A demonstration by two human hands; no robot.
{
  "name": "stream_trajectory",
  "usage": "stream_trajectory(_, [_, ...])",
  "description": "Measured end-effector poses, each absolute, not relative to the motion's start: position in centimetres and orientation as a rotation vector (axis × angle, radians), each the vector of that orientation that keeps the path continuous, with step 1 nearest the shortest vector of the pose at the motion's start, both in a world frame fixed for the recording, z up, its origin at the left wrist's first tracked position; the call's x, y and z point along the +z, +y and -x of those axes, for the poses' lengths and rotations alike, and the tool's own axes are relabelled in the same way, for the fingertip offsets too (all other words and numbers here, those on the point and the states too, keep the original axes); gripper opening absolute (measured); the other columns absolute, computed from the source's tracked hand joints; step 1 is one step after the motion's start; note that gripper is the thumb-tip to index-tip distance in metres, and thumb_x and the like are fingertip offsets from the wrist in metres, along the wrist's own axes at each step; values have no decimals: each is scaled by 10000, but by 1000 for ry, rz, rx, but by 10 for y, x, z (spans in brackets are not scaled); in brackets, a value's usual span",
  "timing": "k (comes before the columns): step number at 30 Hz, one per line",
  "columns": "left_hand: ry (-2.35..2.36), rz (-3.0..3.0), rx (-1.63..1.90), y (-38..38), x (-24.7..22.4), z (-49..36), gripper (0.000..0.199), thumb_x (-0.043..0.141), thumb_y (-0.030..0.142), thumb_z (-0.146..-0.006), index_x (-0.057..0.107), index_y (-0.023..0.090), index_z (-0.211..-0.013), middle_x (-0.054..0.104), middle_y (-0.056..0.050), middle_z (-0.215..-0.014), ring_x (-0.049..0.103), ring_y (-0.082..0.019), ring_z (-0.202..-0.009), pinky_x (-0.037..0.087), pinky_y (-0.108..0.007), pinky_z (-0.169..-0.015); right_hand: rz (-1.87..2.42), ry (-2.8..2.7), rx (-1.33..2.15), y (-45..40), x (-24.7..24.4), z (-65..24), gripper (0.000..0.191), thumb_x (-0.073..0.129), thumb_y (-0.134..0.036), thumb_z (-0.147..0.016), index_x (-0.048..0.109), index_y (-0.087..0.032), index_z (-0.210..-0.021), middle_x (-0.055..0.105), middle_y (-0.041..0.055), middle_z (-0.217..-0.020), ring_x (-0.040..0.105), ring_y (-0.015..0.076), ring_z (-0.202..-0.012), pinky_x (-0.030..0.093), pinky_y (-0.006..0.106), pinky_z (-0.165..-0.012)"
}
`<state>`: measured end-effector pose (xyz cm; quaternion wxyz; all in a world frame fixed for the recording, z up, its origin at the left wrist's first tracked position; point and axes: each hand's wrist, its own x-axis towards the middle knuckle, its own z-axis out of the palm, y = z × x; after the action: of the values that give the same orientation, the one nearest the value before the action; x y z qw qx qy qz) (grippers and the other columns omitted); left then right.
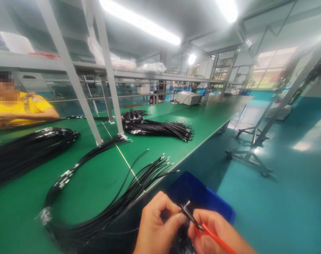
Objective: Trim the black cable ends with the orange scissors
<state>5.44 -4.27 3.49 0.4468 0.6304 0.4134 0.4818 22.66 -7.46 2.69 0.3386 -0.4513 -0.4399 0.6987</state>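
At the bottom centre, my left hand (pixel 157 225) is closed, thumb and forefinger pinching a thin black cable whose pale metal tip (pixel 187 203) pokes up; most of that cable is hidden by my fingers. My right hand (pixel 216 227) wraps round red-handled pliers (pixel 193 219). Their dark jaws meet the cable at the left fingertips. Whether the jaws are fully closed is too small to tell. Beside my hands, a long bundle of black cables (pixel 97 220) curves over the green table (pixel 78 192), its light-tipped ends fanned out at the table edge.
Below the table edge sits a blue bin (pixel 203 197). More black cable bundles (pixel 160 128) lie farther back, and a thick coil (pixel 38 148) lies left. Metal posts (pixel 110 70) carry a shelf. A co-worker in a yellow shirt (pixel 33 106) sits left. A wheeled rack (pixel 255 144) stands right.
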Motion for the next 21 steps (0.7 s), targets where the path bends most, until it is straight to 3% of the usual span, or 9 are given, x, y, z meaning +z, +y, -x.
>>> stream_trajectory(5, [1151,-1551,1294,-47,33,-60,144,622,154,-669,539,187,-555,535,39,-583,504,-128,-581,386,-215,-573,1258,-1200,1687,-75,20,-222,585,787,-669,-414,542,-191,-645,488,-57,-532,368,74,-459,294,199,-422])
stream_trajectory(10, [1146,-1547,1229,-48,34,-63,156,614,156,-648,506,187,-541,527,39,-569,488,-125,-562,377,-213,-549,1299,-860,1009,-80,33,-206,391,839,-426,-541,609,-226,-786,638,-31,-630,574,137,-586,464,217,-557])
stream_trajectory(14, [1066,-1450,1111,-45,37,-63,192,603,180,-641,453,192,-522,485,46,-548,454,-119,-542,376,-213,-530,1188,-833,891,-72,37,-194,295,788,-242,-605,619,-269,-846,731,-9,-799,649,150,-704,515,210,-668])
stream_trajectory(18, [1090,-1473,1014,-46,33,-64,159,592,155,-638,470,189,-542,495,40,-555,472,-127,-552,381,-223,-547,1136,-897,888,-69,30,-184,195,732,-211,-653,617,-266,-800,676,-43,-678,655,134,-655,517,187,-642])
stream_trajectory(21, [1190,-1674,1065,-51,26,-67,165,561,143,-688,476,192,-555,522,27,-578,494,-137,-564,368,-229,-545,1272,-874,723,-71,24,-175,176,675,-265,-688,606,-265,-849,663,-31,-692,639,146,-628,513,207,-607])
